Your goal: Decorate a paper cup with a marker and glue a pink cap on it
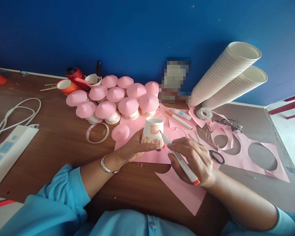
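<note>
My left hand (pixel 135 148) grips a small white paper cup (pixel 152 132) turned upside down, with orange drawings on its side. My right hand (pixel 193 159) holds a white marker with an orange end (pixel 179 158), its tip touching the cup's side. Both hands rest over pink paper sheets (pixel 184 191) on the brown table (pixel 59 141). A loose pink paper cone (pixel 120 132) lies just left of the cup.
Several cups capped with pink cones (pixel 115 100) stand behind. Two long stacks of white cups (pixel 227 75) lean at the right. A tape roll (pixel 204 113), scissors (pixel 215 154), another pen (pixel 178 120), a clear ring (pixel 97 132) and a power strip (pixel 8 149) lie around.
</note>
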The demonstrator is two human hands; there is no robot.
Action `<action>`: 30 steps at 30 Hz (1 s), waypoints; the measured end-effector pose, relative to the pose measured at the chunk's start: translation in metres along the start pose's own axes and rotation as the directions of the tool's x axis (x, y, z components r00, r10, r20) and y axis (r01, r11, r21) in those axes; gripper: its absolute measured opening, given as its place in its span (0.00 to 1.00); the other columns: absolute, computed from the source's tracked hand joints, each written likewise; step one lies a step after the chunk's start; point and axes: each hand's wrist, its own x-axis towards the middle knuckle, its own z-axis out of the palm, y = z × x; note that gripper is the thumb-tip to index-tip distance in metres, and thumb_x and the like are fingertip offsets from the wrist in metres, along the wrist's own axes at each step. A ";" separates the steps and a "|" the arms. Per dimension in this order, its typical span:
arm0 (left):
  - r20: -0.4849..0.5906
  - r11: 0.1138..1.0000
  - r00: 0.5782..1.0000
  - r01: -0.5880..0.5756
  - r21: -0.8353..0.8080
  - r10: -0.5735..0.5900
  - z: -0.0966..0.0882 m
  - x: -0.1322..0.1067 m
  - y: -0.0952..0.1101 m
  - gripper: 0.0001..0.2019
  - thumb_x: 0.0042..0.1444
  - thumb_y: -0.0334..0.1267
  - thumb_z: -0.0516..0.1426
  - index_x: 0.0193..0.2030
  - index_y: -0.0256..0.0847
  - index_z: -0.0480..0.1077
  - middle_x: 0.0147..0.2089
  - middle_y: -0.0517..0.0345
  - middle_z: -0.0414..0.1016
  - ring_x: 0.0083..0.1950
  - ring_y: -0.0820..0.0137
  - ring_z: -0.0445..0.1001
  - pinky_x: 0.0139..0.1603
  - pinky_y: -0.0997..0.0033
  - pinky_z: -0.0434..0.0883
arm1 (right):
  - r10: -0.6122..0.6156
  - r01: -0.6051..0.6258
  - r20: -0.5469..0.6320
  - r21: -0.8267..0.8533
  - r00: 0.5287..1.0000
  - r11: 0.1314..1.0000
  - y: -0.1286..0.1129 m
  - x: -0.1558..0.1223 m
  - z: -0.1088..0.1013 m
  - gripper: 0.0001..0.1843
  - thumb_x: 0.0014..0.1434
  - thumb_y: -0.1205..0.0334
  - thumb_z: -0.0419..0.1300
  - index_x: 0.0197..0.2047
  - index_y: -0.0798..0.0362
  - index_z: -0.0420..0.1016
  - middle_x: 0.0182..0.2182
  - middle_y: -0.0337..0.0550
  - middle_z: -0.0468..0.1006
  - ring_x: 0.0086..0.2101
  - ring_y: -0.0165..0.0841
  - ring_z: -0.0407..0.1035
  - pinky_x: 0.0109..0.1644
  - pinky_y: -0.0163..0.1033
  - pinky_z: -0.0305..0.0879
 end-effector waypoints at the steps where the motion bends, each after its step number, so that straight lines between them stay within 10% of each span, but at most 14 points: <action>1: 0.002 1.000 1.000 -0.003 -0.005 0.003 0.000 0.000 0.000 0.17 0.54 0.42 0.70 0.45 0.37 0.75 0.39 0.53 0.77 0.40 0.68 0.75 0.43 0.68 0.71 | -0.001 0.001 0.001 0.002 1.000 1.000 0.000 0.000 0.000 0.15 0.62 0.73 0.61 0.52 0.58 0.71 0.33 0.46 0.80 0.32 0.35 0.77 0.31 0.39 0.78; 30: 0.056 0.999 0.998 0.011 -0.049 -0.008 -0.004 -0.002 -0.002 0.17 0.55 0.41 0.69 0.48 0.37 0.76 0.41 0.54 0.76 0.42 0.68 0.75 0.44 0.69 0.74 | -0.041 0.041 -0.028 0.014 0.999 0.999 -0.001 0.003 -0.002 0.11 0.62 0.74 0.60 0.49 0.61 0.72 0.33 0.48 0.78 0.32 0.34 0.75 0.31 0.39 0.76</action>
